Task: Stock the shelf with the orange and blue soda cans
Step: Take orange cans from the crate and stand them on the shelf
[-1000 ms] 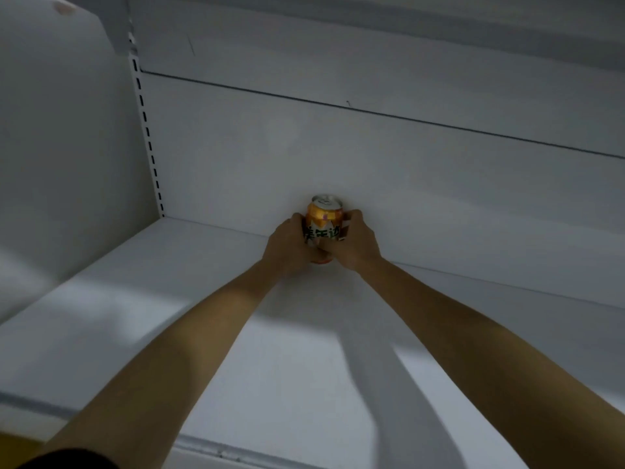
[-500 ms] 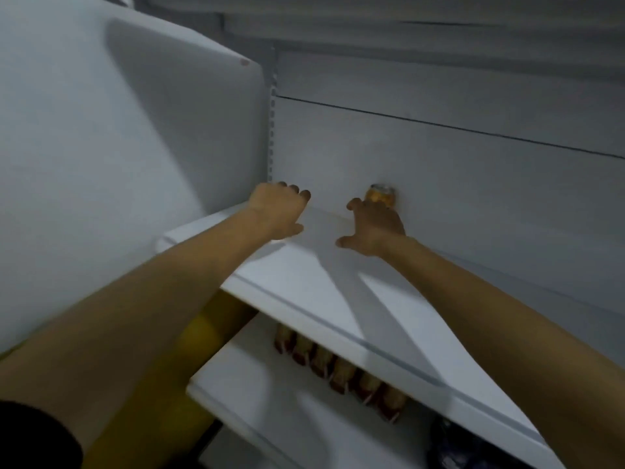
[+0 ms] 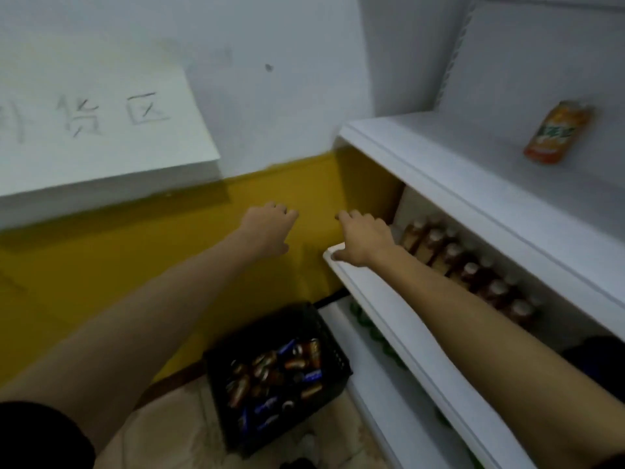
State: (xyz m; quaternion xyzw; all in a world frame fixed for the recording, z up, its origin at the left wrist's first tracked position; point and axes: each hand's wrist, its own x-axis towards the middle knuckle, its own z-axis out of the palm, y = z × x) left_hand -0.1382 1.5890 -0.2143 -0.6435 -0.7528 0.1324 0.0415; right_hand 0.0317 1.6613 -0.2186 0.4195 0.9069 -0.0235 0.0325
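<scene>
Orange soda can [image 3: 556,133] upright on top shelf [image 3: 439,164], at 2 o'clock in view, well apart from both hands. Left hand [image 3: 269,231] empty, fingers loosely spread, mid-air before yellow wall [image 3: 135,248]. Right hand [image 3: 363,240] empty too, fingers relaxed, over corner of middle shelf [image 3: 382,306]. Black crate [image 3: 334,353] of orange and blue cans on floor at 6 o'clock. Step in hand, judged: between placements, heading for restock. Next calls for reaching down to crate, gripping another can, lifting to top shelf beside first.
</scene>
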